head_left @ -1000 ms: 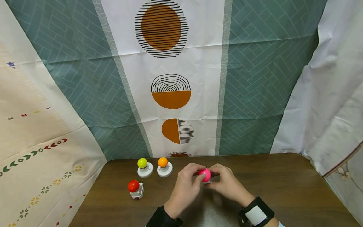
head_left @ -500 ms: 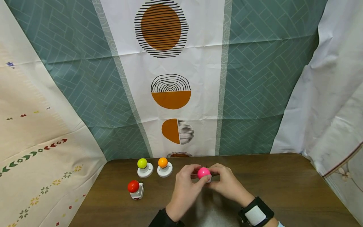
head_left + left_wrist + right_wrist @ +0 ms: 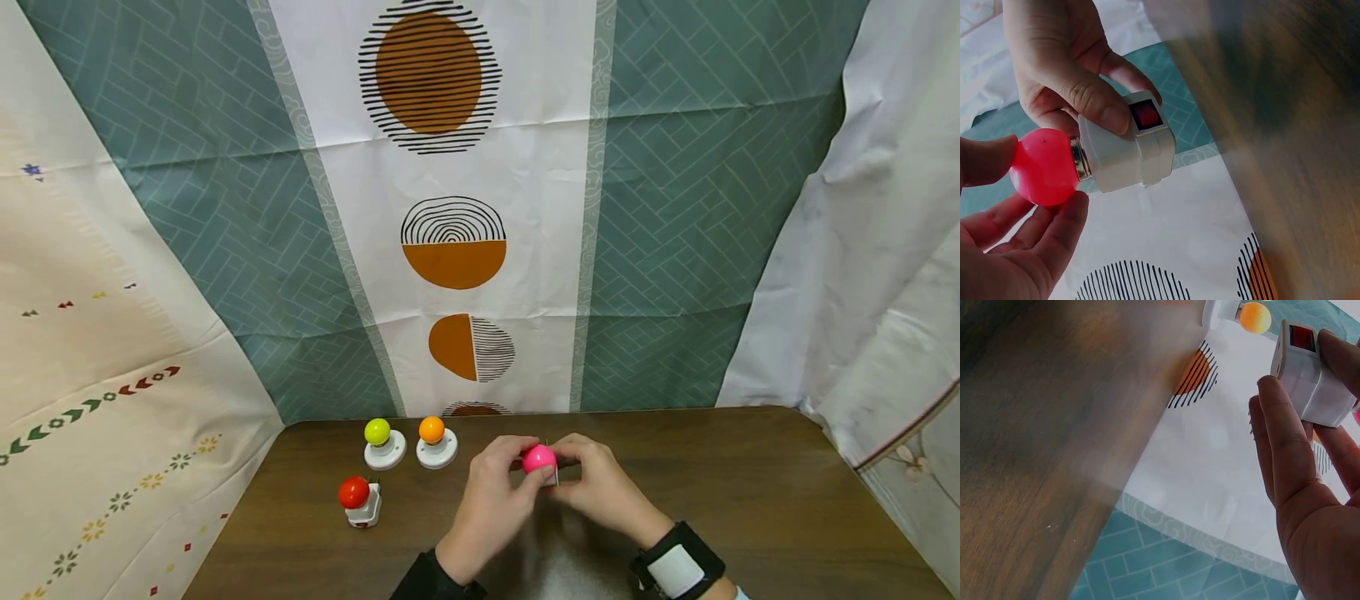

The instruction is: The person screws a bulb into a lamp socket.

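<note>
In the head view my left hand pinches a round pink light bulb between thumb and fingers. My right hand holds the white bulb socket under it, mostly hidden there by the fingers. Seen from the left wrist, the bulb sits at the socket's mouth, with part of its metal screw base showing. On the socket is a red rocker switch, beside the right thumb. The right wrist view shows the right hand round the socket.
On the brown table, to the left, a lime bulb and an orange bulb stand in round white holders. Nearer, a red bulb sits in a white switched socket. A patterned cloth hangs behind.
The left thumb and fingers have shifted round the pink bulb, leaving more of it showing in the head view. My right hand and the socket stay nearly in place.
</note>
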Action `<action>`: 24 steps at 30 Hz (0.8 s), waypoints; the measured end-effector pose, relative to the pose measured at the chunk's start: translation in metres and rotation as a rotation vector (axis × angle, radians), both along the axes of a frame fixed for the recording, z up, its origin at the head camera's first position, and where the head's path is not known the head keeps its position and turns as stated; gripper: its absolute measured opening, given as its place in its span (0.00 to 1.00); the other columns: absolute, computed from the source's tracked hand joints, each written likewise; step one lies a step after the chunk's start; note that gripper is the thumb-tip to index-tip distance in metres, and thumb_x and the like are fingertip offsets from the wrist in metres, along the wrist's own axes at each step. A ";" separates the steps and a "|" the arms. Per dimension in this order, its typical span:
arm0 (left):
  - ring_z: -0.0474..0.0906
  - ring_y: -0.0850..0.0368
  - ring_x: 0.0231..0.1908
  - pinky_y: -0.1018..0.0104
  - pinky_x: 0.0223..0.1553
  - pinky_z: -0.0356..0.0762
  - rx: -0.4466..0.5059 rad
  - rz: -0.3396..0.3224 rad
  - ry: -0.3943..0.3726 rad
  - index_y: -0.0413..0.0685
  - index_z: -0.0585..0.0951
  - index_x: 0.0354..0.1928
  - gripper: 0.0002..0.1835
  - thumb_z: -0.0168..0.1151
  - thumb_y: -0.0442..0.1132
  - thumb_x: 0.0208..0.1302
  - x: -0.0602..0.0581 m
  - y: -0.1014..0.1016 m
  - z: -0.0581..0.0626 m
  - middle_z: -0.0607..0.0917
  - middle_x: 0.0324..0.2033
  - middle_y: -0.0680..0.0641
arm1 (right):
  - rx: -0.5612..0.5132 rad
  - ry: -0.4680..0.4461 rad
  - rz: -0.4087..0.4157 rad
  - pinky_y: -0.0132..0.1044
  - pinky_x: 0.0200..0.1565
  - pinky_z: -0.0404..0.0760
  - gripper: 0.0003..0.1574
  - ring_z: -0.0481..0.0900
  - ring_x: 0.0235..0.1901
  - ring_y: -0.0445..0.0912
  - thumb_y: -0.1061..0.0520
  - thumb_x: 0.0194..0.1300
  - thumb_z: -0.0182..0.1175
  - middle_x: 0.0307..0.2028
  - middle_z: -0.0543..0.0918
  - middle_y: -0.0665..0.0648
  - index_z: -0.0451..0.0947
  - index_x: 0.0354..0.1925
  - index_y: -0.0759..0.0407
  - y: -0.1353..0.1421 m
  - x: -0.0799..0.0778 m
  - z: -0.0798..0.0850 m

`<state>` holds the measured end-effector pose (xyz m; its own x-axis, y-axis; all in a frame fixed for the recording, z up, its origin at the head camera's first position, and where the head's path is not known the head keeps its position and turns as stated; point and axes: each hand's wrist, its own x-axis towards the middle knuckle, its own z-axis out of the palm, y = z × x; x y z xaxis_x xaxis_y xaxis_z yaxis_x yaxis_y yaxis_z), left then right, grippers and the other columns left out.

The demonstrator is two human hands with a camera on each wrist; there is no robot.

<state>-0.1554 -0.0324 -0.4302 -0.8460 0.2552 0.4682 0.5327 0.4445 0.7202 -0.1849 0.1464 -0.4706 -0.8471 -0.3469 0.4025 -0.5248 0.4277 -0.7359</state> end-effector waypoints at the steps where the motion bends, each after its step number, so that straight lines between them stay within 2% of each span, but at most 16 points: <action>1: 0.74 0.64 0.41 0.66 0.42 0.75 -0.008 -0.008 0.005 0.52 0.78 0.49 0.17 0.65 0.44 0.58 0.000 0.000 0.000 0.77 0.44 0.56 | 0.001 -0.002 -0.001 0.35 0.40 0.77 0.20 0.76 0.38 0.37 0.55 0.45 0.73 0.38 0.75 0.41 0.79 0.38 0.41 0.000 0.000 0.000; 4: 0.74 0.65 0.42 0.67 0.44 0.74 -0.022 -0.021 0.016 0.51 0.77 0.51 0.18 0.64 0.43 0.59 0.000 0.000 -0.001 0.77 0.46 0.56 | 0.000 -0.004 -0.012 0.35 0.41 0.77 0.20 0.76 0.38 0.37 0.56 0.45 0.73 0.38 0.75 0.41 0.80 0.38 0.42 0.000 0.001 0.000; 7: 0.73 0.64 0.43 0.67 0.45 0.74 -0.019 -0.003 0.023 0.51 0.76 0.53 0.20 0.65 0.45 0.58 0.001 0.001 -0.001 0.77 0.47 0.55 | -0.002 0.002 -0.026 0.35 0.41 0.77 0.20 0.76 0.38 0.37 0.57 0.45 0.73 0.38 0.75 0.40 0.80 0.38 0.43 0.000 0.001 0.000; 13: 0.74 0.61 0.41 0.64 0.44 0.74 0.007 0.121 0.030 0.52 0.77 0.48 0.22 0.67 0.53 0.54 0.003 0.004 0.000 0.78 0.43 0.55 | -0.010 0.005 -0.036 0.34 0.40 0.77 0.21 0.76 0.38 0.37 0.58 0.44 0.73 0.37 0.75 0.40 0.80 0.38 0.43 0.001 0.001 0.001; 16: 0.74 0.59 0.38 0.62 0.42 0.75 0.012 0.160 0.017 0.53 0.78 0.45 0.20 0.67 0.54 0.54 0.004 0.004 0.000 0.78 0.40 0.57 | -0.012 -0.008 -0.026 0.33 0.40 0.77 0.21 0.76 0.38 0.37 0.57 0.44 0.73 0.37 0.75 0.41 0.80 0.38 0.42 0.001 0.001 0.001; 20: 0.74 0.61 0.36 0.64 0.40 0.75 0.016 0.154 -0.007 0.52 0.79 0.43 0.18 0.67 0.53 0.54 0.004 0.003 0.001 0.78 0.37 0.57 | -0.012 -0.007 -0.009 0.33 0.40 0.77 0.19 0.76 0.38 0.37 0.53 0.45 0.74 0.37 0.75 0.42 0.80 0.38 0.42 0.000 0.001 0.001; 24: 0.73 0.63 0.37 0.65 0.40 0.75 0.011 0.118 0.000 0.52 0.79 0.43 0.16 0.67 0.50 0.55 0.002 0.003 0.001 0.78 0.38 0.57 | -0.013 -0.005 -0.003 0.33 0.40 0.77 0.19 0.76 0.38 0.37 0.53 0.45 0.74 0.37 0.75 0.42 0.80 0.38 0.41 0.000 0.001 0.002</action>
